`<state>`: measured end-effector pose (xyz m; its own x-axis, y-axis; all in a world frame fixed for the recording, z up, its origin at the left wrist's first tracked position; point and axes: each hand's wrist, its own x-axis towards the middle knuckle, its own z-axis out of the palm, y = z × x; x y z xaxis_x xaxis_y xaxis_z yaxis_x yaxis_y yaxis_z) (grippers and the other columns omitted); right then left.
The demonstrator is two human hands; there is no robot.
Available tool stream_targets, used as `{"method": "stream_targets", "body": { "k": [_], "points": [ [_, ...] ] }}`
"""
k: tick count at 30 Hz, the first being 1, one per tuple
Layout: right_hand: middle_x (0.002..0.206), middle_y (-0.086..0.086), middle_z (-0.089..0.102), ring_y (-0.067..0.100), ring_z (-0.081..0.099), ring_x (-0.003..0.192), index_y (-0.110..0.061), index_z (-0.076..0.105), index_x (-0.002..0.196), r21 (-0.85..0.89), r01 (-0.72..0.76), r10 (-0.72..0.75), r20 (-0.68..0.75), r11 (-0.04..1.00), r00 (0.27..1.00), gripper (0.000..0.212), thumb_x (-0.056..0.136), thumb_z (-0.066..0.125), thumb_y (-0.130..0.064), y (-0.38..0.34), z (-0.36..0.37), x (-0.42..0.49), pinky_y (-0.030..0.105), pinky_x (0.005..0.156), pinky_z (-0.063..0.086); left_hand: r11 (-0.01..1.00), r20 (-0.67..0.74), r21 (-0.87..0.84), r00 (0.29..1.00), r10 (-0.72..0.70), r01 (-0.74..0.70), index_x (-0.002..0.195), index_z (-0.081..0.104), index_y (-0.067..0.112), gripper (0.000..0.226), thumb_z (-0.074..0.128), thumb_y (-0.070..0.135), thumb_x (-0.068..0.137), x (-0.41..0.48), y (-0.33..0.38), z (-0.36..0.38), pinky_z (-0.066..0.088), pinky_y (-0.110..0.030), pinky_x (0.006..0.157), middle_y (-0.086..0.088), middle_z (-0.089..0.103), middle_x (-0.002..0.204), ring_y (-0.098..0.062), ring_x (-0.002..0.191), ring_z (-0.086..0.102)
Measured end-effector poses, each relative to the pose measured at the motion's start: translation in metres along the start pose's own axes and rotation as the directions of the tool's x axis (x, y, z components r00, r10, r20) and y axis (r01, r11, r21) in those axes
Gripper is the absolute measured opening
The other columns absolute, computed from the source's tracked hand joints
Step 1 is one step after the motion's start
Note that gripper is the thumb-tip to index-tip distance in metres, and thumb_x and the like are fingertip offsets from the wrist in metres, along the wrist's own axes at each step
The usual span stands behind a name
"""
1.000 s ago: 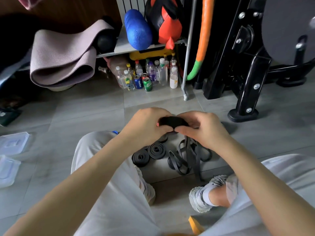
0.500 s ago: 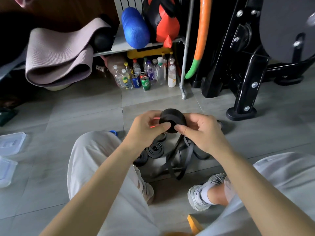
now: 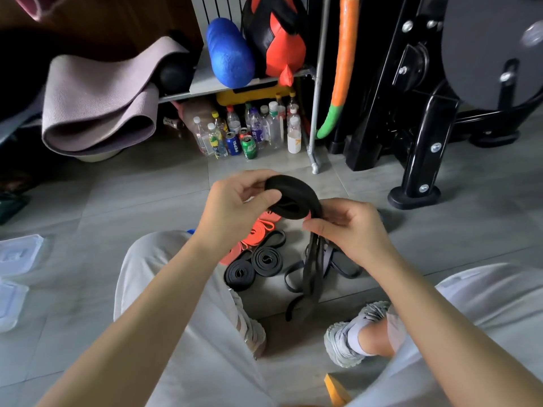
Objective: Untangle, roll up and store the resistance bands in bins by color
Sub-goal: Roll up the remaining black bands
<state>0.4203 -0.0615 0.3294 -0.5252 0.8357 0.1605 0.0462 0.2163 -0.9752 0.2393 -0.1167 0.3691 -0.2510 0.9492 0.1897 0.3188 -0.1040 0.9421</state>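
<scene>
Above the grey floor, between the person's knees, the black roll of resistance band is held up in both hands. The left hand has its grip curled round the roll's left edge, with the thumb pressed on the near face and the fingers over the far rim. The right hand pinches the band just where it leaves the roll. The loose tail hangs from that grip down to the floor, where several strands loop and cross.

A second ago the roll was nearly buried between the two hands, and half a second ago it stood as an upright disc. Now it is tilted toward the camera and looks wider, and the heap of loose loops on the floor has thinned into hanging strands. I judge that more band has been wound on, so the rolling is well along but unfinished. The tail must be fed in flat, and its crossings may snag.

On the floor near the left knee lie two finished black rolls, touching each other. An orange band lies unrolled just beyond them. Clear plastic containers sit well apart at the left, and this band is not yet stored.
</scene>
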Motion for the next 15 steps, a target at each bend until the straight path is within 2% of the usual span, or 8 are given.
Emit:
{"method": "stream_targets", "body": {
  "k": [2, 4, 6, 7, 8, 10, 12, 15],
  "points": [
    [0.075, -0.024, 0.070, -0.006, 0.067, 0.078, -0.029, 0.067, 0.086, 0.094, 0.033, -0.029, -0.045, 0.995, 0.999, 0.032, 0.074, 0.072, 0.000, -0.003, 0.004, -0.001, 0.007, 0.071, 0.047, 0.961, -0.043, -0.264, 0.994, -0.097, 0.082, 0.098, 0.065, 0.020, 0.025, 0.061, 0.000, 0.085, -0.005, -0.006, 0.009, 0.055, -0.029, 0.078, 0.007, 0.073, 0.086, -0.014, 0.086, 0.067],
    [0.078, -0.023, 0.071, -0.006, 0.066, 0.081, -0.029, 0.067, 0.090, 0.141, 0.050, -0.035, -0.106, 0.989, 0.994, 0.033, 0.076, 0.070, 0.001, -0.003, 0.007, -0.002, 0.008, 0.073, 0.047, 0.853, -0.012, -0.488, 0.976, -0.219, 0.186, 0.103, 0.064, 0.012, 0.021, 0.061, 0.007, 0.083, -0.012, -0.011, 0.021, 0.054, -0.037, 0.083, -0.002, 0.072, 0.090, -0.021, 0.088, 0.065],
    [0.082, -0.020, 0.072, -0.003, 0.067, 0.084, -0.030, 0.068, 0.090, 0.114, 0.037, -0.021, -0.141, 0.993, 0.990, 0.030, 0.078, 0.071, -0.003, -0.002, 0.008, -0.003, 0.010, 0.074, 0.047, 0.749, 0.065, -0.593, 0.945, -0.320, 0.295, 0.109, 0.061, 0.007, 0.028, 0.058, 0.008, 0.081, -0.016, -0.015, 0.028, 0.054, -0.033, 0.084, -0.006, 0.070, 0.094, -0.020, 0.090, 0.066],
    [0.082, -0.021, 0.072, -0.003, 0.067, 0.084, -0.030, 0.068, 0.090, 0.089, 0.022, -0.011, -0.127, 0.996, 0.992, 0.029, 0.079, 0.071, -0.004, -0.002, 0.006, -0.003, 0.009, 0.074, 0.047, 0.750, 0.091, -0.569, 0.932, -0.351, 0.338, 0.113, 0.058, 0.005, 0.030, 0.057, 0.005, 0.084, -0.017, -0.016, 0.027, 0.056, -0.029, 0.082, -0.006, 0.069, 0.096, -0.017, 0.089, 0.067],
    [0.080, -0.023, 0.071, -0.005, 0.067, 0.082, -0.030, 0.067, 0.089, 0.047, 0.006, -0.001, -0.102, 0.999, 0.995, 0.029, 0.079, 0.071, -0.004, -0.001, 0.003, -0.003, 0.008, 0.073, 0.046, 0.821, 0.085, -0.455, 0.934, -0.346, 0.345, 0.116, 0.057, 0.005, 0.030, 0.056, 0.001, 0.087, -0.016, -0.015, 0.024, 0.056, -0.027, 0.080, -0.003, 0.069, 0.097, -0.013, 0.088, 0.067],
    [0.076, -0.023, 0.070, -0.006, 0.066, 0.078, -0.030, 0.069, 0.091, -0.089, -0.034, 0.031, -0.042, 0.995, 0.999, 0.027, 0.078, 0.072, -0.006, -0.001, -0.004, -0.001, 0.008, 0.070, 0.047, 0.982, 0.067, 0.026, 0.979, -0.191, 0.189, 0.119, 0.058, 0.016, 0.034, 0.061, 0.004, 0.088, -0.011, -0.015, 0.013, 0.053, -0.026, 0.082, 0.008, 0.065, 0.105, -0.006, 0.096, 0.063],
    [0.081, -0.018, 0.071, -0.002, 0.066, 0.079, -0.024, 0.072, 0.098, -0.312, -0.020, 0.031, 0.030, 0.950, 0.999, 0.024, 0.078, 0.074, -0.012, -0.002, -0.006, 0.002, 0.014, 0.073, 0.051, 0.903, 0.191, 0.427, 0.981, -0.042, -0.045, 0.126, 0.054, 0.027, 0.045, 0.068, 0.016, 0.084, -0.005, -0.007, 0.005, 0.047, -0.024, 0.087, 0.018, 0.055, 0.113, -0.002, 0.105, 0.055],
    [0.088, -0.007, 0.073, 0.009, 0.067, 0.082, -0.022, 0.073, 0.102, -0.528, 0.094, -0.033, 0.124, 0.844, 0.992, 0.025, 0.078, 0.075, -0.020, -0.008, -0.002, 0.006, 0.029, 0.076, 0.053, 0.711, 0.417, 0.641, 0.909, -0.007, -0.289, 0.121, 0.059, 0.027, 0.038, 0.067, 0.023, 0.084, 0.003, 0.011, 0.007, 0.045, -0.027, 0.085, 0.013, 0.059, 0.109, -0.006, 0.096, 0.053]
  ]
}}
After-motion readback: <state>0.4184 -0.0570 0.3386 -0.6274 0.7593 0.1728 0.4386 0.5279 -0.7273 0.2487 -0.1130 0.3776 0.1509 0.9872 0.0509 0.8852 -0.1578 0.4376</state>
